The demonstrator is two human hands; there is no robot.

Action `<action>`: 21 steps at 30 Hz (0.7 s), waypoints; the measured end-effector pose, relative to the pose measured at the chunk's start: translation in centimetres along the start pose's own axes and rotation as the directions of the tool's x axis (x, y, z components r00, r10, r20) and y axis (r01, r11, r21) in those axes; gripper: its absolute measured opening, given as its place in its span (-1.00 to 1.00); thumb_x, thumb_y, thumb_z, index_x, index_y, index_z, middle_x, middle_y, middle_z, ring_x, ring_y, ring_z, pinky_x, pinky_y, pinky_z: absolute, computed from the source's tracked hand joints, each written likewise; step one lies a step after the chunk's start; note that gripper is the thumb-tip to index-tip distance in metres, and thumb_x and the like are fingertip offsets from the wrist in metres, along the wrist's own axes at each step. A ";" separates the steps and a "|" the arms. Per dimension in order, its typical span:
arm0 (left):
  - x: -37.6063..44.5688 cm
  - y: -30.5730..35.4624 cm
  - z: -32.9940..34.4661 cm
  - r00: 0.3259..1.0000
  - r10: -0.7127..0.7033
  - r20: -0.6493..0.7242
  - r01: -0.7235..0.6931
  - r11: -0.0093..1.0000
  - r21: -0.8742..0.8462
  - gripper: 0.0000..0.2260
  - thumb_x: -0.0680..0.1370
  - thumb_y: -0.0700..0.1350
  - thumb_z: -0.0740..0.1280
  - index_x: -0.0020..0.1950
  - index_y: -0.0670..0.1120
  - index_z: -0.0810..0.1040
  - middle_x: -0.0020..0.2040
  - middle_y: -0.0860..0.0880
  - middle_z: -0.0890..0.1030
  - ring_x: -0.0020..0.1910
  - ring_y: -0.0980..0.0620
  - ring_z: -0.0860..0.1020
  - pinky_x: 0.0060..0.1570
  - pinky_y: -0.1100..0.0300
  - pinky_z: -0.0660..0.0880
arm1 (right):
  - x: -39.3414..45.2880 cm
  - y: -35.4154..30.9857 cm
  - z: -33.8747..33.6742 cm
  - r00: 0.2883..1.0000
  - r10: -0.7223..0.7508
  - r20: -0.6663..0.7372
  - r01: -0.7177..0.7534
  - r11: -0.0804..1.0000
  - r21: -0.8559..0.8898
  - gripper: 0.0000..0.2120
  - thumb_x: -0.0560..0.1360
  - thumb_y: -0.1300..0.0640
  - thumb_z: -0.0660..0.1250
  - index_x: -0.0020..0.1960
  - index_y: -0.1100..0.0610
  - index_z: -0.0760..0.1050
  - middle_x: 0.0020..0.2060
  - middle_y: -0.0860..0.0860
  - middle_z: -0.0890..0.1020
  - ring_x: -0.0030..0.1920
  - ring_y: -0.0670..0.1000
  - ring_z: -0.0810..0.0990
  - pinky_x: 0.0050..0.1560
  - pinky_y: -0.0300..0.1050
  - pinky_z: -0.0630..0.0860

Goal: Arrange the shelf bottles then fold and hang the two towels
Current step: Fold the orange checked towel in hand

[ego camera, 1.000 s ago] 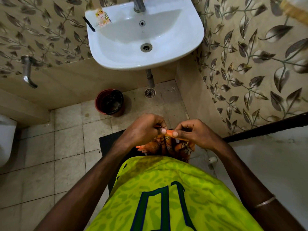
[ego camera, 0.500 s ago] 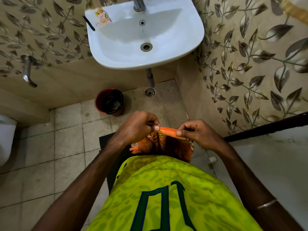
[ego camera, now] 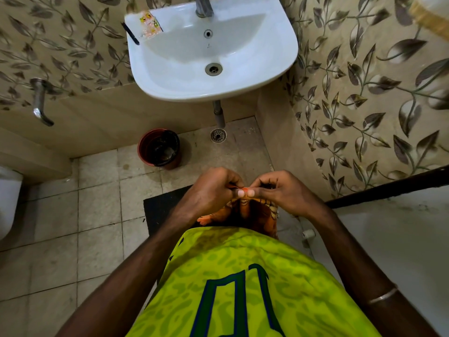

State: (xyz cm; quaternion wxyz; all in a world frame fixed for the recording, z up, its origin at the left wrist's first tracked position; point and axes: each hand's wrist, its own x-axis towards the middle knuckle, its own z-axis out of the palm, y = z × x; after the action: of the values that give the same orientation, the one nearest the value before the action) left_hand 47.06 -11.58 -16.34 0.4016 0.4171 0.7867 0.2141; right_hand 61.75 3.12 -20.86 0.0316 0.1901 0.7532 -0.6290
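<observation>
Closer now, two hands [ego camera: 245,190] pinch one towel [ego camera: 252,210].

Bare floor tiles [ego camera: 73,215] lie open at the left of the frame. Ahead, the basin [ego camera: 211,88] overhangs the upper centre, its drain pipe [ego camera: 218,115] dropping below. A red bin [ego camera: 159,148] stands beside it, left of centre. The leaf-patterned wall [ego camera: 364,93] closes the right side, and a wall tap [ego camera: 40,100] juts at left.
</observation>
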 end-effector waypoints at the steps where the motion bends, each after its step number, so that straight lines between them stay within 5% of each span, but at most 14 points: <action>1: 0.0 0.0 -0.2 1.000 0.001 -0.005 -0.001 1.000 0.014 -0.92 0.53 -0.16 0.44 -0.01 -0.02 0.70 -0.18 0.04 0.70 -0.21 0.14 0.65 -0.16 0.11 0.64 | -0.1 0.1 -0.2 1.000 0.001 0.004 -0.001 1.000 0.013 -0.66 0.38 -0.26 0.50 -0.10 0.01 0.71 -0.21 0.19 0.68 -0.21 0.37 0.58 -0.28 0.26 0.48; 5: -0.1 -0.2 -1.3 1.000 -0.002 -0.027 0.002 1.000 0.025 -0.91 0.54 -0.19 0.43 -0.01 -0.05 0.70 -0.17 0.07 0.68 -0.18 0.15 0.63 -0.14 0.08 0.61 | -0.9 0.5 -1.2 0.999 0.044 0.015 -0.045 0.994 0.101 -0.74 0.41 -0.10 0.51 -0.10 0.09 0.70 -0.22 0.35 0.61 -0.30 0.20 0.51 -0.27 0.08 0.42; 10: 0.0 -0.8 -2.2 0.999 -0.014 -0.044 0.014 1.000 0.004 -0.93 0.53 -0.18 0.44 -0.04 -0.04 0.70 -0.18 0.05 0.70 -0.16 0.11 0.66 -0.08 -0.04 0.65 | -1.6 1.1 -1.9 0.998 0.068 -0.002 -0.067 0.994 0.083 -0.84 0.44 -0.03 0.49 -0.14 0.07 0.70 -0.28 0.18 0.65 -0.29 -0.01 0.53 -0.27 -0.10 0.42; 13: 0.2 -0.8 -2.3 0.999 -0.011 -0.051 0.013 1.000 0.023 -0.93 0.54 -0.19 0.43 -0.02 -0.07 0.70 -0.15 0.03 0.71 -0.15 0.11 0.67 -0.06 -0.05 0.64 | -1.7 1.1 -2.0 0.998 0.065 -0.015 -0.063 0.994 0.089 -0.83 0.41 -0.05 0.47 -0.14 0.05 0.69 -0.38 -0.08 0.60 -0.37 -0.19 0.47 -0.33 -0.29 0.35; 16: 0.4 -0.9 -2.2 0.999 -0.010 -0.045 0.011 1.000 0.028 -0.90 0.54 -0.18 0.43 0.02 -0.06 0.70 -0.10 0.03 0.71 -0.13 0.13 0.66 -0.05 -0.02 0.65 | -1.7 1.0 -1.9 0.999 0.045 -0.030 -0.043 0.997 0.067 -0.81 0.41 -0.07 0.46 -0.14 0.05 0.70 -0.34 -0.04 0.61 -0.33 -0.13 0.49 -0.30 -0.23 0.36; 21: 0.2 -0.3 -1.4 0.998 0.062 -0.030 -0.061 0.998 0.032 -0.58 0.55 -0.18 0.42 0.40 0.06 0.52 0.18 -0.03 0.67 0.04 0.12 0.63 0.01 0.22 0.59 | -1.2 0.4 -1.7 0.999 0.028 -0.023 -0.027 0.999 0.030 -0.86 0.46 0.02 0.49 -0.10 0.09 0.71 -0.19 0.10 0.72 -0.20 -0.02 0.63 -0.14 -0.08 0.49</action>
State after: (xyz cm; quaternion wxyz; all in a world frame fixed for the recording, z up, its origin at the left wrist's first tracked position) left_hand 45.72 -11.54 -15.78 0.3761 0.4442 0.7828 0.2204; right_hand 63.30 4.47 -20.52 0.0286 0.2081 0.7412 -0.6375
